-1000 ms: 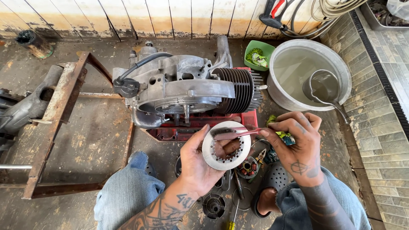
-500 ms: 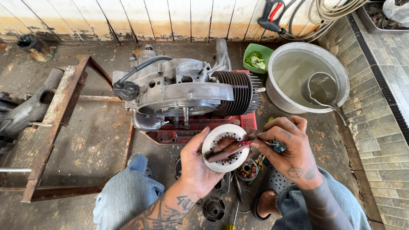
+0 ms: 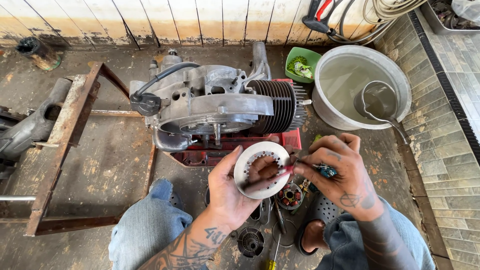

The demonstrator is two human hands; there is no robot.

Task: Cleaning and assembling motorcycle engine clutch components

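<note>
Fingers [image 3: 235, 165] of our left hand [image 3: 231, 192] curl up around the edge of a round metal clutch plate [image 3: 260, 169], cupping it from below with the toothed inner ring facing us. Our right hand [image 3: 340, 175] pinches its fingers [image 3: 306, 170] together on a slim red-handled tool [image 3: 267, 176], whose tip lies across the opening of the plate.

We hold the plate just in front of a small engine [image 3: 215, 107] with a finned cylinder, which sits on a red stand [image 3: 292, 140] on the stained concrete floor [image 3: 110, 165]. Right of the engine stands a large metal basin [image 3: 400, 85] of water with a ladle [image 3: 377, 102] resting in it, and a green tub [image 3: 315, 57] sits behind it by the wall.

Below our hands, between our denim-clad knees, lie a stator coil [image 3: 290, 196], a dark round gear part [image 3: 251, 241] and a yellow-handled screwdriver [image 3: 272, 260]. A rusty steel frame [image 3: 65, 130] lies to the left of the engine.
</note>
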